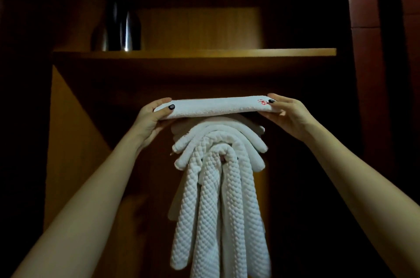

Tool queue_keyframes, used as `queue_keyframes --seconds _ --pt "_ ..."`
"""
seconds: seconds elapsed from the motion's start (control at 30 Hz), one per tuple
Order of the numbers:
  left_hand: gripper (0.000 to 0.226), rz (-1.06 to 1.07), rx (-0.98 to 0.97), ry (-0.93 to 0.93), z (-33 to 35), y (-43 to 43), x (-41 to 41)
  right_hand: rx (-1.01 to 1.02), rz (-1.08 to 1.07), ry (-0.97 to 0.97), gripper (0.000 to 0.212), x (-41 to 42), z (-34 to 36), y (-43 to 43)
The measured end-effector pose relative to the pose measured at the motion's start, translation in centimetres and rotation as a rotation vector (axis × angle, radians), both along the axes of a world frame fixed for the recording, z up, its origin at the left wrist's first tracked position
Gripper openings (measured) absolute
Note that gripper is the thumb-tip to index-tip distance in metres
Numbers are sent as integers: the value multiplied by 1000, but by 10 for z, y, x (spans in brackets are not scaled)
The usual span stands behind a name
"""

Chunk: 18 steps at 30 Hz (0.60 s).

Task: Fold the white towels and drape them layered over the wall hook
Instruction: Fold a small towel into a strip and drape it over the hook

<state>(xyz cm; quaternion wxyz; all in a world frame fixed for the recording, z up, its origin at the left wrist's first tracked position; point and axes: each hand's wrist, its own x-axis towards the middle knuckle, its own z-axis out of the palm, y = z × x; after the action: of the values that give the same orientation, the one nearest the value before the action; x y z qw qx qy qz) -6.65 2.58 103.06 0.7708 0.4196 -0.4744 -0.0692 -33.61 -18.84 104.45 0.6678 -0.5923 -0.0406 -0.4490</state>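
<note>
Folded towel: a white bar [216, 107] held flat and level. Its long axis runs left to right across my view, and a small red stitched mark [263, 102] sits near its right end.
Where it is: in the air between my hands, just above the towels already hanging. I can't tell whether its underside touches the top one.
Left hand: my left hand [152, 118] pinches the left end, thumb on top and fingers curled beneath.
Right hand: my right hand [288, 114] pinches the right end the same way, thumb pressed near the red mark.
What the move turns on: the pile lies straight below the towel's middle, about midway between my hands, so neither hand is nearer. As I judge it, I should lower it straight down, centre first, and let each end droop to its own side.
Draped towels: several smooth white ones [218, 139] arch over one another, their short ends splayed left and right.
Waffle towels: beneath those arches, quilted white lengths [218, 209] hang long toward the bottom of view.
Hook: buried under the layers, so I can't make it out.
Risk, as I judge it: set off-centre, the towel would hang uneven or slide off the rounded stack.
Shelf: a wooden board [227, 52] crosses above my hands.
On the shelf: a dark shiny vessel [122, 30] stands at its left.
Light: dim, with the surroundings mostly in shadow.
</note>
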Motion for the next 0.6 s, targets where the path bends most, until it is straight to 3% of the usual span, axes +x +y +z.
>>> queue_keyframes --seconds 0.3,0.47,0.6 --pt "24 7 106 53 -31 -27 19 74 -3 102 44 22 -35 -33" --pt "33 8 149 -17 -52 -24 13 98 94 95 32 21 -65 -40" --pt "43 127 219 -137 -61 -20 10 120 85 90 21 21 -83 -34"
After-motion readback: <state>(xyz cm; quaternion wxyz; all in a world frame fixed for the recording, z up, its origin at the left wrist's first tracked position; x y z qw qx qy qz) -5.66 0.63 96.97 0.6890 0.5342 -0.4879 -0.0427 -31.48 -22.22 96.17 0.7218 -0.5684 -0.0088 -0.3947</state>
